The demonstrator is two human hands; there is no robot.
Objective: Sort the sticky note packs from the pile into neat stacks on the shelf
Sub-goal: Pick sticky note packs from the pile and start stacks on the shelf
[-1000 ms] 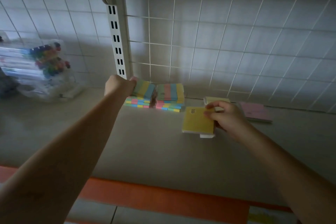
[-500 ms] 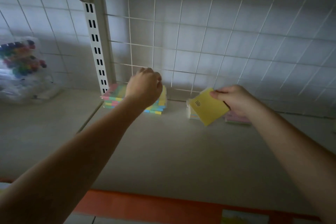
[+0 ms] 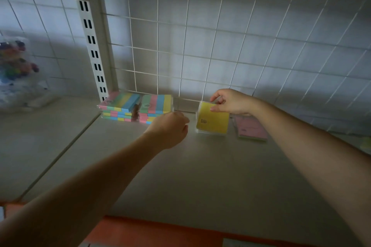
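Note:
Two stacks of striped multicolour sticky note packs (image 3: 136, 107) stand side by side at the back of the shelf (image 3: 180, 176), against the wire grid. My left hand (image 3: 168, 128) hovers just in front of them, fingers curled with nothing in it. My right hand (image 3: 230, 102) pinches the top edge of a yellow pack (image 3: 212, 120), tilted on a small pile at the back. A pink pack (image 3: 251, 129) lies flat to its right, partly under my right forearm.
A white slotted upright (image 3: 92, 52) and bracket stand left of the stacks. Clear bags of coloured items (image 3: 16, 70) sit on the far left shelf section. An orange strip (image 3: 160, 230) runs along the shelf's front edge. Another pale pack (image 3: 366, 144) peeks in at the right edge.
My left hand has let go of the striped packs and drawn back toward me. My right hand has carried the yellow pack from the shelf's middle to the back pile.

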